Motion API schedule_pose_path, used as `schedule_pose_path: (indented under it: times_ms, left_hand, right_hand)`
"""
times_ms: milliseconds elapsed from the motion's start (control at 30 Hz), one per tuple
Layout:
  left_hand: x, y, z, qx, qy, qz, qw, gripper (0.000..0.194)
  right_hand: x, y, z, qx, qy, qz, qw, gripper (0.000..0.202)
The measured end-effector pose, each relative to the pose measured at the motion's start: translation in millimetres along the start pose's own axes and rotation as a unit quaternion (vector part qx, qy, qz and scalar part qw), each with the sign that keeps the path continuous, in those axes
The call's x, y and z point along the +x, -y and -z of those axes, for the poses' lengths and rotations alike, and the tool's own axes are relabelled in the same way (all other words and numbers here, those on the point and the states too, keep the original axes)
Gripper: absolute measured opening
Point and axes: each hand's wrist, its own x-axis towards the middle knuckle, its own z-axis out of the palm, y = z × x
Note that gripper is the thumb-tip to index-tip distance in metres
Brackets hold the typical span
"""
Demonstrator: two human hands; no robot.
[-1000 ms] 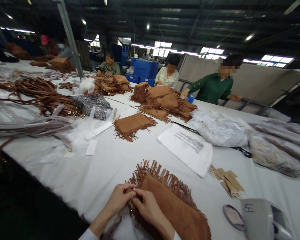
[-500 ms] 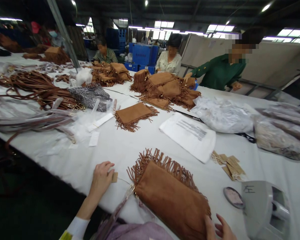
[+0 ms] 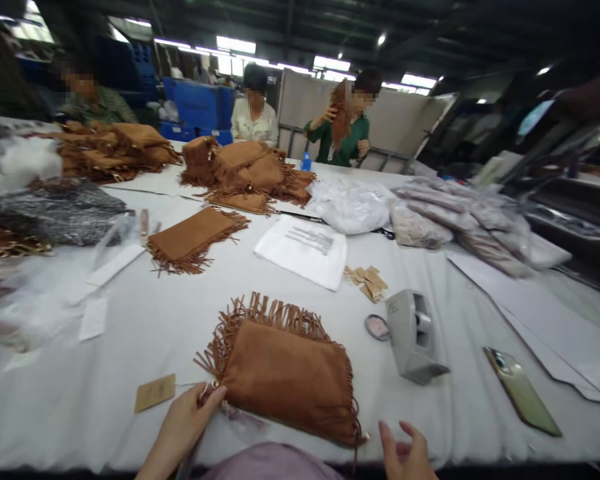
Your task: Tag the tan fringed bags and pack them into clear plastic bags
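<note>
A brown suede bag [image 3: 290, 373] with a fringe along its far edge lies flat in front of me. At its near left corner, my left hand [image 3: 193, 417] is closed around the bag strap [image 3: 193, 453] by the metal clasp. A tan hang tag [image 3: 155, 393] lies on the table beside that hand, its string running to the corner. To the right of the bag, my right hand [image 3: 405, 453] is apart from it, fingers spread and holding nothing.
A grey tape dispenser [image 3: 415, 340], a round disc [image 3: 377, 327], several tags [image 3: 367, 281] and a phone [image 3: 523, 393] lie to the right. Beyond are a white pouch [image 3: 305, 250], another fringed bag [image 3: 195, 233] and a bag pile [image 3: 253, 170]. Co-workers are across the table.
My view has turned right. My left hand has left the tag and taken the strap at the corner. My right hand has come off the bag. A co-worker has raised a brown fringed piece.
</note>
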Motion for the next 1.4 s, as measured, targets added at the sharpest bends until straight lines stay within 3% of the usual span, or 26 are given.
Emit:
schedule_pose_path:
  times_ms: [100, 200, 267, 400, 500, 600, 700, 833, 900, 967, 1033, 1100, 1167, 1267, 1400]
  left_hand:
    - [2.1, -14.4, -2.5, -0.139, 0.046, 0.038, 0.988, 0.045]
    - [-1.6, -31.7, -8.4, -0.364, 0.129, 0.147, 0.911, 0.04]
    - [-3.6, -40.8, -14.8, -0.442, 0.174, 0.213, 0.854, 0.046]
    - [1.7, -53.4, -22.7, -0.495, 0.209, 0.242, 0.808, 0.049]
    - [10.5, -64.4, -18.0, -0.508, 0.18, 0.227, 0.811, 0.054]
    - [17.7, -75.4, -6.5, -0.488, 0.164, 0.202, 0.833, 0.057]
    - [19.4, -77.1, 4.1, -0.468, 0.181, 0.201, 0.841, 0.057]
    - [11.0, -58.8, 7.8, -0.486, 0.163, 0.247, 0.822, 0.06]
    - [5.3, -47.7, 6.3, -0.499, 0.144, 0.266, 0.812, 0.062]
    - [2.1, -41.0, 4.9, -0.508, 0.132, 0.281, 0.803, 0.06]
    - [3.2, -40.4, 5.0, -0.517, 0.125, 0.299, 0.793, 0.057]
    - [7.9, -44.9, 7.0, -0.528, 0.124, 0.306, 0.783, 0.054]
    - [13.3, -51.5, 10.3, -0.531, 0.122, 0.306, 0.781, 0.051]
    - [16.7, -58.6, 15.6, -0.524, 0.12, 0.305, 0.786, 0.048]
    - [9.2, -56.0, 22.1, -0.526, 0.13, 0.282, 0.792, 0.068]
  right_hand:
    - [-12.0, -6.1, -0.9, 0.043, 0.004, 0.026, 0.999, 0.06]
    - [-23.3, -0.7, -10.2, 0.062, 0.032, 0.069, 0.995, 0.05]
    - [-30.0, 5.3, -17.8, 0.063, 0.055, 0.076, 0.994, 0.05]
    - [-33.2, 15.4, -29.9, 0.109, 0.12, 0.01, 0.987, 0.055]
    - [-22.4, 26.1, -32.1, 0.246, 0.191, -0.086, 0.946, 0.049]
    - [-0.8, 46.6, -30.5, 0.422, 0.247, -0.148, 0.86, 0.04]
    - [29.1, 69.9, -27.3, 0.545, 0.202, -0.118, 0.805, 0.034]
    - [63.4, 72.0, -17.3, 0.617, 0.059, -0.085, 0.78, 0.04]
    - [67.8, 55.6, -10.3, 0.597, 0.021, -0.107, 0.795, 0.044]
    - [60.6, 34.7, -3.9, 0.532, 0.029, -0.152, 0.832, 0.046]
    - [44.7, 18.4, 0.2, 0.448, 0.112, -0.201, 0.864, 0.054]
    - [26.0, 13.2, 1.0, 0.393, 0.232, -0.23, 0.86, 0.066]
    - [10.7, 20.8, -0.9, 0.394, 0.332, -0.223, 0.827, 0.073]
    - [-0.4, 48.9, -5.5, 0.446, 0.442, -0.187, 0.756, 0.068]
    - [-0.2, 89.7, -10.0, 0.49, 0.522, -0.183, 0.673, 0.046]
